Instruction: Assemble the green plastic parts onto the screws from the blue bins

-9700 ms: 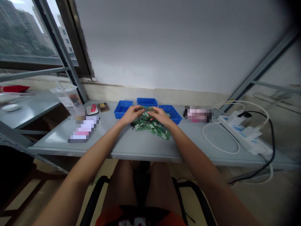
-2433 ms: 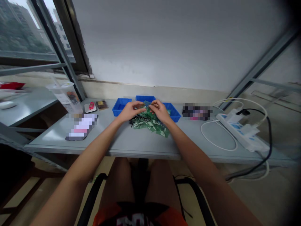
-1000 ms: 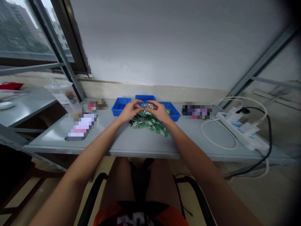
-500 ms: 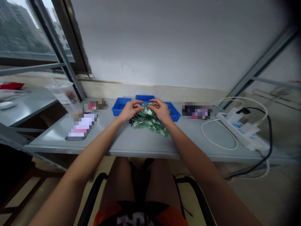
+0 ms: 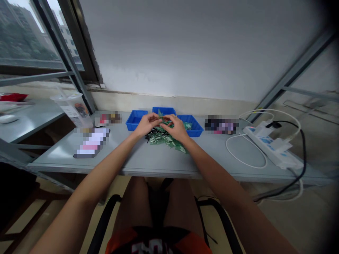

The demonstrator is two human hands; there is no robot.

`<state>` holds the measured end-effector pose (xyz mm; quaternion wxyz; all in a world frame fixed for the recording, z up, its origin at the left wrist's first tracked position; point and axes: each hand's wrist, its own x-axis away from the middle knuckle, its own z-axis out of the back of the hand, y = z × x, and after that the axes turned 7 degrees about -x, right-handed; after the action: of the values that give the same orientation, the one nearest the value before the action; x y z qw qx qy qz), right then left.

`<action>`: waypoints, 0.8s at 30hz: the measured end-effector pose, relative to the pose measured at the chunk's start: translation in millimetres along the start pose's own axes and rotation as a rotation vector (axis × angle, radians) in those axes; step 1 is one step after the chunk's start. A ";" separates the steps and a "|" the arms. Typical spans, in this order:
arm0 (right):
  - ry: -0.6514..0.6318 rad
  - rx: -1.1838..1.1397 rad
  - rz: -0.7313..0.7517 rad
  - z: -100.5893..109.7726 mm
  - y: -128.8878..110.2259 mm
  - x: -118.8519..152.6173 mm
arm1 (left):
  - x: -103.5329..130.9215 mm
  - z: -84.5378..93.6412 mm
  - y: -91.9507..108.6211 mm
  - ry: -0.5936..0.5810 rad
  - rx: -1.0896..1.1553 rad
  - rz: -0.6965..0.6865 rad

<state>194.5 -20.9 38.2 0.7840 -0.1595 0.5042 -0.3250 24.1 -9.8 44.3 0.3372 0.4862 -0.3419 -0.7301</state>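
Left hand has thumb and fingers pinched on a small green piece, which we see sticking up above the fingertips. Right hand curls in close beside it, thumb and fingers bent; its fingertips are partly hidden, so we cannot tell whether it grips too. Below both, we have a loose pile of green pieces with thin dark parts mixed in, lying on the grey surface. Behind, we count three blue trays; the right one holds more green pieces. We also note a lidded cup far left and a white power strip right.
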 end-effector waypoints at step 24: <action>0.168 -0.197 -0.159 8.3 13.2 -5.5 | -4.3 5.1 -2.0 0.096 -0.105 -0.030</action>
<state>205.0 -8.1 38.0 0.6914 -0.2472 0.5833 -0.3472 20.3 -4.3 46.2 0.3674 0.5074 -0.2792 -0.7278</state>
